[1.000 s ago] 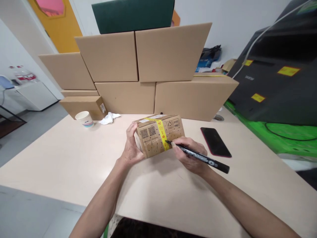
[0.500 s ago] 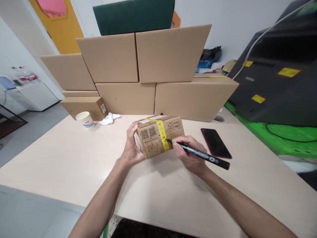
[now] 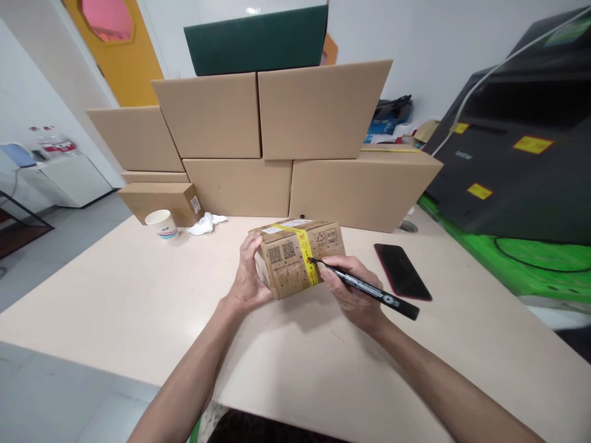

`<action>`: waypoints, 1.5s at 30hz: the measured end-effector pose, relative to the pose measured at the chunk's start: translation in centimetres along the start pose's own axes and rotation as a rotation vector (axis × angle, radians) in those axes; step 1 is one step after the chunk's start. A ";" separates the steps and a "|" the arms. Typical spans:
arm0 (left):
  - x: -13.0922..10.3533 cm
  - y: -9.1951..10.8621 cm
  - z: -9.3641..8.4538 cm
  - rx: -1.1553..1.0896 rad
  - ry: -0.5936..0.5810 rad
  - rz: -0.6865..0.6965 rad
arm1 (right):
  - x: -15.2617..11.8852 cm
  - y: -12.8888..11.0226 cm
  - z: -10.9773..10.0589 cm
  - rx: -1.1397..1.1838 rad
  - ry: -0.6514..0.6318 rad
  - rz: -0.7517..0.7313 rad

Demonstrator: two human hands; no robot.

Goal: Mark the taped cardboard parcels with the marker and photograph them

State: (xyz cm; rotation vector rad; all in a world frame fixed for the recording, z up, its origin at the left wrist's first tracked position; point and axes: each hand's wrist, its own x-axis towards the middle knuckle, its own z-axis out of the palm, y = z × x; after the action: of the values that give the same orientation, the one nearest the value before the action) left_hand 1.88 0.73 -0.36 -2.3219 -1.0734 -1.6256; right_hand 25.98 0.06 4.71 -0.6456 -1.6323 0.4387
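Observation:
A small cardboard box (image 3: 287, 271) with printed codes and a strip of yellow tape (image 3: 306, 246) is held tilted over the table (image 3: 138, 289). My left hand (image 3: 249, 277) grips its left end, thumb below and fingers at the upper edge. In my right hand (image 3: 355, 295) is a black marker pen (image 3: 373, 288), pinched like a writing tool. The pen's dark tip meets or nearly meets the yellow tape on the side facing me; I cannot tell if it touches. The fingers of my right hand partly hide the box's lower right corner.
Large cardboard boxes (image 3: 314, 111) are stacked along the back, with a dark green box (image 3: 258, 42) on top. A paper cup (image 3: 161, 225) and crumpled tissue (image 3: 206, 224) are at the left. On the right lie a phone (image 3: 402, 272) and a big dark machine (image 3: 517, 147).
The pen tip has shifted slightly up along the yellow tape relative to the box. Both hands keep their holds, and the whole view has moved a little.

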 end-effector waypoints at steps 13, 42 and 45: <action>0.2 0.5 0.1 0.007 0.015 0.025 | -0.1 -0.6 0.2 -0.041 -0.060 -0.141; 0.0 0.5 0.3 -0.012 -0.032 0.014 | -5.5 5.0 -6.3 -0.590 -0.680 -0.414; 0.0 0.5 0.4 -0.021 -0.029 0.013 | -6.8 6.1 -7.0 -0.647 -0.790 -0.284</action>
State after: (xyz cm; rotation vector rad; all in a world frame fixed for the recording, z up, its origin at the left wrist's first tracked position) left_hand 2.45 0.56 -0.40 -2.3683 -1.0493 -1.6108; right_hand 34.35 -0.07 -3.19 -0.7380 -2.6252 -0.0895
